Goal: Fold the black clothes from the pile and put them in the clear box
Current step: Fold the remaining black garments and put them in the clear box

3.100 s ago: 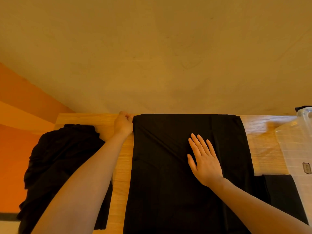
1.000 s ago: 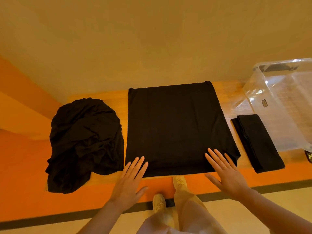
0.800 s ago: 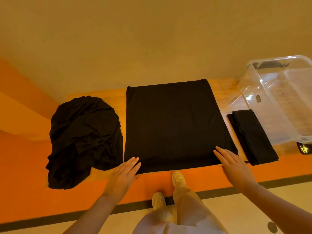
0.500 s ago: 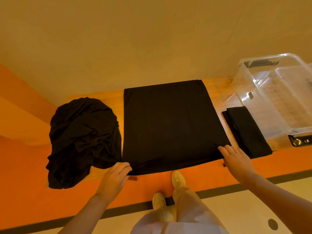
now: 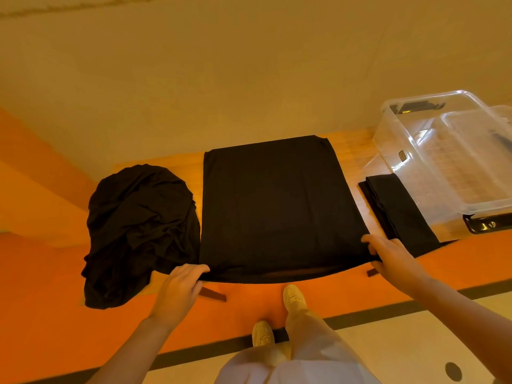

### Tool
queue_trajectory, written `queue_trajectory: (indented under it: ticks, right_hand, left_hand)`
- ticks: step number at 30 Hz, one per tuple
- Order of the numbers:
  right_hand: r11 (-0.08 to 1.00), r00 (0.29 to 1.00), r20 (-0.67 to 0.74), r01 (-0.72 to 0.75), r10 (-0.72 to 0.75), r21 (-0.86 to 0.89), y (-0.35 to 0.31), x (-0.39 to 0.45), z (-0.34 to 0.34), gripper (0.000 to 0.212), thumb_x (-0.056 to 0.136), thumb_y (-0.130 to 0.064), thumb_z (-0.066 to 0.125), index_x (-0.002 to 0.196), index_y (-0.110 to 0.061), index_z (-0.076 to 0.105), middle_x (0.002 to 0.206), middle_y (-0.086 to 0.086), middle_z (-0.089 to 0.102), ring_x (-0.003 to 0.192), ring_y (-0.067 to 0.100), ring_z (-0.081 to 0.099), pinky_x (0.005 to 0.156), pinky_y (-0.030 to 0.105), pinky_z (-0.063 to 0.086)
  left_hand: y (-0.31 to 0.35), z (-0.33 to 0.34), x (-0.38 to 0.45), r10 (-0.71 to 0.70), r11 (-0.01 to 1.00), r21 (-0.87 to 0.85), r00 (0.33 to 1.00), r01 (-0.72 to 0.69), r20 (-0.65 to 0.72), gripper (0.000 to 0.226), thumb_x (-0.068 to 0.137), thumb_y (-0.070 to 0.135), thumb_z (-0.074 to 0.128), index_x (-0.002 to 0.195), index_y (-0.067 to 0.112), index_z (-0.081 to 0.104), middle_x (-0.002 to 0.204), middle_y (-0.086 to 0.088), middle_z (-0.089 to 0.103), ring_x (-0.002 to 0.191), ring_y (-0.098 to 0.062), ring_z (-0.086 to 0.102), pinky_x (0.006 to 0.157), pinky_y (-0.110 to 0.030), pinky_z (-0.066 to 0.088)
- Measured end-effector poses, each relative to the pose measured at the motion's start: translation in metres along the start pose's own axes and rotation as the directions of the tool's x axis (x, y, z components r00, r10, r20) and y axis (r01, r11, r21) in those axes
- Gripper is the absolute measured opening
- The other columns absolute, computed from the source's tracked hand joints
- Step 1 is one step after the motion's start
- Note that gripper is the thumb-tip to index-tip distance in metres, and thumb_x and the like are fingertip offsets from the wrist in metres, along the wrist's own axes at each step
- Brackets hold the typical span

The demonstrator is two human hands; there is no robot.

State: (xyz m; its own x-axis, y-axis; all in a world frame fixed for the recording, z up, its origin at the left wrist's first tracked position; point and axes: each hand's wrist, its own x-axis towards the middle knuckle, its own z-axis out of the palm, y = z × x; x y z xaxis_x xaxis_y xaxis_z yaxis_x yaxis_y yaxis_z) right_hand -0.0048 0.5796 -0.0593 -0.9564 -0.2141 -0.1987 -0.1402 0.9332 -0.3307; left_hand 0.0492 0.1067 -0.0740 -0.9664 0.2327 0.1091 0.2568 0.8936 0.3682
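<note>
A black garment [image 5: 277, 209] lies flat on the wooden table [image 5: 352, 151], spread into a broad rectangle. My left hand [image 5: 181, 286] grips its near left corner, and my right hand [image 5: 389, 254] grips its near right corner; the near hem sags slightly over the table's front edge. A crumpled pile of black clothes [image 5: 138, 225] sits to the left. One folded black cloth [image 5: 399, 214] lies to the right, beside the clear box [image 5: 454, 159] at the far right.
The table stands against a plain beige wall. An orange floor band runs under the front edge, where my legs and pale shoes [image 5: 293, 296] stand. A dark latch [image 5: 484, 224] sticks out at the box's near side.
Both hands came back from the far part of the cloth to its near edge. They went from flat and open to curled round the two near corners.
</note>
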Motion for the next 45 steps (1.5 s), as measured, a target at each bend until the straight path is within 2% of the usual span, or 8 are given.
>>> queue_trajectory:
  ticks: [7, 11, 15, 18, 20, 25, 35, 45]
  right_hand:
    - [0.989, 1.000, -0.030, 0.011, -0.006, 0.149, 0.009, -0.009, -0.021, 0.041, 0.077, -0.002, 0.075, 0.085, -0.037, 0.055, 0.089, -0.009, 0.053, 0.074, 0.014, 0.062, 0.066, 0.021, 0.055]
    - [0.962, 0.995, -0.099, 0.035, -0.008, 0.271, 0.009, -0.016, -0.041, 0.040, 0.072, -0.003, 0.078, 0.078, -0.039, 0.062, 0.096, -0.012, 0.059, 0.095, 0.002, 0.059, 0.079, 0.009, 0.048]
    - [0.856, 0.996, -0.071, -0.008, 0.052, 0.516, 0.008, -0.019, -0.067, 0.026, 0.070, -0.059, 0.069, 0.090, -0.043, 0.069, 0.116, -0.024, 0.061, 0.113, -0.002, 0.057, 0.094, 0.023, 0.049]
    - [0.700, 0.994, -0.034, -0.051, 0.107, 0.712, -0.001, -0.013, -0.082, 0.021, 0.078, -0.040, 0.070, 0.095, -0.028, 0.074, 0.114, -0.010, 0.069, 0.113, 0.005, 0.060, 0.103, 0.040, 0.045]
    - [0.627, 0.990, -0.066, -0.029, 0.127, 0.779, -0.005, -0.010, -0.088, 0.047, 0.062, -0.058, 0.078, 0.095, -0.025, 0.074, 0.109, -0.004, 0.071, 0.109, 0.009, 0.063, 0.098, 0.034, 0.050]
    - [0.537, 0.955, -0.236, 0.105, 0.180, 0.837, -0.024, -0.006, -0.105, 0.081, 0.039, -0.079, 0.074, 0.092, -0.019, 0.074, 0.090, -0.002, 0.074, 0.087, 0.007, 0.069, 0.075, 0.010, 0.051]
    - [0.545, 0.982, -0.126, 0.028, 0.144, 0.838, -0.022, -0.006, -0.121, 0.096, 0.030, -0.076, 0.080, 0.097, -0.008, 0.070, 0.085, 0.011, 0.072, 0.083, 0.015, 0.069, 0.066, 0.016, 0.055]
    - [0.485, 0.974, -0.046, -0.069, 0.222, 0.872, -0.015, 0.040, -0.116, 0.089, 0.032, -0.072, 0.083, 0.098, -0.014, 0.070, 0.088, 0.008, 0.074, 0.083, 0.019, 0.072, 0.060, 0.026, 0.059]
  left_hand:
    - [-0.001, -0.014, 0.003, -0.095, 0.995, -0.019, 0.995, 0.094, -0.044, 0.028, 0.072, -0.002, 0.078, 0.088, 0.018, 0.070, 0.090, 0.007, 0.067, 0.091, -0.015, 0.062, 0.078, -0.024, 0.045]
    - [0.003, -0.033, 0.007, -0.230, 0.951, -0.227, 0.971, 0.209, -0.071, 0.032, 0.076, -0.006, 0.073, 0.084, 0.024, 0.065, 0.089, 0.012, 0.062, 0.091, -0.010, 0.058, 0.081, -0.022, 0.041]
    - [0.011, -0.056, 0.019, -0.355, 0.804, -0.523, 0.934, 0.282, -0.043, 0.023, 0.080, -0.001, 0.072, 0.083, 0.022, 0.069, 0.096, 0.012, 0.067, 0.098, 0.003, 0.060, 0.084, -0.013, 0.047]
    - [0.014, -0.070, 0.029, -0.412, 0.650, -0.694, 0.911, 0.310, 0.021, 0.019, 0.084, 0.001, 0.068, 0.089, 0.018, 0.070, 0.105, 0.005, 0.072, 0.109, -0.003, 0.062, 0.096, -0.028, 0.046]
    - [0.021, -0.080, 0.036, -0.425, 0.587, -0.749, 0.904, 0.307, 0.038, 0.014, 0.086, -0.001, 0.064, 0.093, 0.011, 0.069, 0.105, 0.002, 0.073, 0.109, -0.007, 0.064, 0.096, -0.032, 0.047]
    - [0.035, -0.102, 0.045, -0.400, 0.616, -0.747, 0.916, 0.250, -0.023, 0.016, 0.088, 0.001, 0.062, 0.097, 0.011, 0.069, 0.098, 0.002, 0.074, 0.100, -0.010, 0.067, 0.088, -0.026, 0.053]
    - [0.045, -0.128, 0.037, -0.306, 0.733, -0.647, 0.951, 0.211, -0.037, 0.015, 0.083, 0.000, 0.068, 0.088, 0.013, 0.073, 0.081, 0.003, 0.072, 0.080, -0.009, 0.068, 0.072, -0.014, 0.053]
    - [0.037, -0.119, 0.078, -0.460, 0.639, -0.701, 0.888, 0.316, -0.019, 0.012, 0.086, 0.006, 0.067, 0.090, 0.015, 0.072, 0.070, 0.008, 0.071, 0.063, -0.002, 0.063, 0.064, -0.011, 0.050]
